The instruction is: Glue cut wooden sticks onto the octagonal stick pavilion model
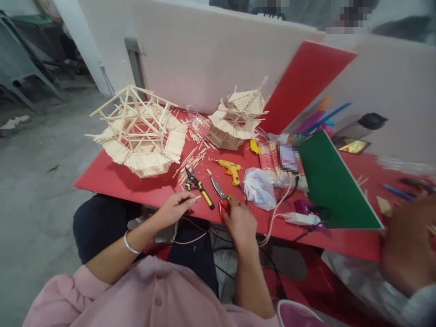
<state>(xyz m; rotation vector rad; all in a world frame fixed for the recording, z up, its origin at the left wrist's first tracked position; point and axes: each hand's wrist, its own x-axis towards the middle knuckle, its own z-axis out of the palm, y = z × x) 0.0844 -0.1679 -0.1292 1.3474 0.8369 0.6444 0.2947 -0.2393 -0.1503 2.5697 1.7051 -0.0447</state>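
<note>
My left hand (173, 210) pinches thin wooden stick (193, 198) over near edge of red tabletop (112, 179). My right hand (240, 220) closed on red handles of scissors (220, 196), blades open. Yellow-handled cutters (199, 186) lie between hands, glue gun (231, 169) just beyond.

Yellow glue gun (230, 170) beside white bag (259, 187)

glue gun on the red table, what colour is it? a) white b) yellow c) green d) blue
b: the glue gun lying on the red table, just beyond the right hand at the scissors, has a yellow body, while the left hand pinches a thin wooden stick.
</note>
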